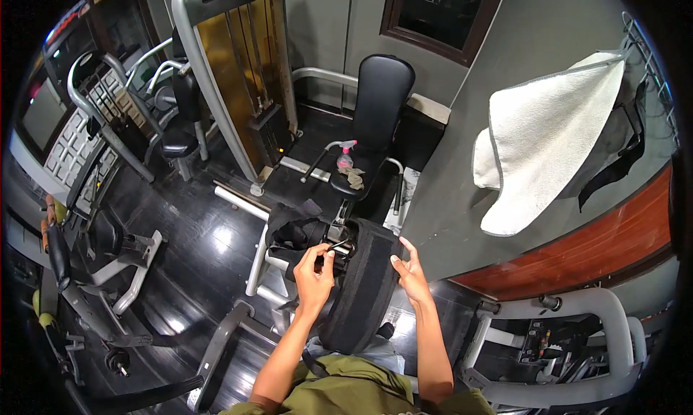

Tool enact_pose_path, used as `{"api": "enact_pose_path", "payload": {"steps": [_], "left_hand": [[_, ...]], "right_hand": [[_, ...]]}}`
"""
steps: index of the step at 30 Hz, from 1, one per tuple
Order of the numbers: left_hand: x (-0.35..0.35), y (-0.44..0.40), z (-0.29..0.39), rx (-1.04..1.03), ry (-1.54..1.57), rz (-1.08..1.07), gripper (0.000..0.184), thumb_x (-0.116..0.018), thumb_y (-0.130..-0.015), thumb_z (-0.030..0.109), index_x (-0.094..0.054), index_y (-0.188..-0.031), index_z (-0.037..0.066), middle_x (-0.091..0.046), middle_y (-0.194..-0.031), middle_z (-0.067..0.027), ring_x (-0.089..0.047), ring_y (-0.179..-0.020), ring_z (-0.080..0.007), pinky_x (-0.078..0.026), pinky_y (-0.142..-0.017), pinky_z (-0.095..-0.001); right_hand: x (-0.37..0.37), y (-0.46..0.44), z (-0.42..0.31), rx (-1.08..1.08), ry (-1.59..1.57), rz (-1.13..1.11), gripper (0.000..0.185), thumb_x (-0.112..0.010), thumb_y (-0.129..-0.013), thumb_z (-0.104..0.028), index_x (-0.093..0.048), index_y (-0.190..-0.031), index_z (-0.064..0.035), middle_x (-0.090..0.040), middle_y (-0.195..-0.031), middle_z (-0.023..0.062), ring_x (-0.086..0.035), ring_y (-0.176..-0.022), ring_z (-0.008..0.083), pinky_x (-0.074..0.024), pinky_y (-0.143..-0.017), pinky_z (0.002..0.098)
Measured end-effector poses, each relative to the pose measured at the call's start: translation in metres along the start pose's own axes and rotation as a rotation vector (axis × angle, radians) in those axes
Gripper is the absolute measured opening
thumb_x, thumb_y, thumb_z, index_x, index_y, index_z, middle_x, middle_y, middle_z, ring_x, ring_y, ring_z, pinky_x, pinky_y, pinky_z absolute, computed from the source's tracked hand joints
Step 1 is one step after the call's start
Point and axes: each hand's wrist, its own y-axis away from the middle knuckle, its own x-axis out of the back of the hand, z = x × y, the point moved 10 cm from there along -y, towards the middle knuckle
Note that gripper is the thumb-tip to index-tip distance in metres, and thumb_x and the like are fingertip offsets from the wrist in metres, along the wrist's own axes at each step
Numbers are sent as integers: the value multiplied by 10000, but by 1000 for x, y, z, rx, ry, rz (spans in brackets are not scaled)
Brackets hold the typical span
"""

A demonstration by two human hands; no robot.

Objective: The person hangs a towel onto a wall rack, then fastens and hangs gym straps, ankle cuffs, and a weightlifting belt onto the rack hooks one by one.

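fabric band, black, wide and thick, stands tilted in front of the wearer's olive shirt, between two bare hands that i follow from a distance. at its right edge, the right hand grasps it lightly, thumb on the near face, fingers at the rim. to the band's left, the left hand is pinched, thumb against forefinger, seemingly on a thin dark loop; i cannot tell whether that loop belongs to the band. just beyond this hand sits a black fabric bundle.

i judge the step in hand to be fingertip work on the thin piece while the other side is steadied. the next move, as i read it, calls for a firm right grip and a sure left pinch before any pull.

farther forward, a machine seat bears a pink spray bottle and a crumpled cloth; a pale towel hangs at right.
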Motion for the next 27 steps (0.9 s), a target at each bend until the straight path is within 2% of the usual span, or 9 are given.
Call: {"api": "enact_pose_path", "payload": {"steps": [8,10,14,17,20,22,23,25,27], "left_hand": [[1,-6,-5,89,60,-14,170,-642,-970,77,-645,-1076,-56,-658,-852,-78,-676,-582,-126,-515,-488,-237],[-2,-7,-9,140,128,-52,168,-639,-972,74,-641,-1077,-57,-660,-853,-79,-691,-598,-137,-558,-516,-251],[-3,-4,-12,164,171,-61,172,-626,-982,68,-624,-1099,-59,-668,-881,-92,-697,-611,-153,-588,-540,-261],[-3,-3,-13,169,206,-45,175,-619,-986,66,-619,-1107,-61,-669,-894,-94,-699,-619,-156,-594,-547,-264],[-3,-3,-18,169,223,-27,177,-620,-987,69,-620,-1107,-61,-672,-905,-95,-699,-624,-151,-594,-551,-263],[-3,-2,-19,181,234,-18,180,-619,-989,71,-620,-1110,-62,-672,-906,-96,-699,-626,-150,-594,-552,-262],[-3,-1,-20,192,245,-17,183,-618,-990,73,-620,-1113,-63,-673,-907,-96,-698,-628,-149,-595,-554,-262],[-2,-1,-20,192,237,-10,186,-617,-991,75,-621,-1116,-62,-673,-908,-96,-699,-629,-149,-595,-555,-262],[-3,0,-22,192,233,-4,188,-617,-991,78,-621,-1119,-61,-674,-908,-96,-699,-630,-149,-595,-556,-262]], "right_hand": [[8,-8,11,-18,-285,-62,633,-687,-974,-237,-394,-1536,-235,-403,-711,-88,-296,-595,35,-256,-540,197],[2,-5,4,-40,-296,-184,648,-604,-1012,-134,-305,-1580,-218,-575,-785,-63,-554,-662,15,-444,-551,161],[1,-1,-6,-76,-314,-194,648,-613,-1012,-164,-305,-1580,-212,-556,-748,-75,-530,-596,23,-438,-519,182],[1,2,-11,-80,-55,-155,627,-613,-1017,-210,-323,-1572,-226,-543,-715,-83,-504,-538,32,-439,-495,225],[-5,6,-21,-77,145,-41,554,-610,-1020,-265,-400,-1532,-248,-385,-658,-80,-423,-551,37,-434,-522,251],[-5,9,-38,-10,511,59,528,-618,-1004,-262,-442,-1501,-219,-447,-621,-4,-585,-592,170,-507,-593,345],[-7,9,-40,-9,513,53,528,-618,-1004,-262,-442,-1501,-219,-447,-621,-4,-585,-592,170,-507,-593,345],[-13,14,-77,273,1245,213,503,-652,-958,-247,-511,-1441,-227,-559,-769,90,-661,-753,316,-539,-702,447],[-30,19,-107,454,1217,169,482,-669,-935,-240,-547,-1402,-235,-574,-889,100,-650,-833,341,-539,-742,470]]}}
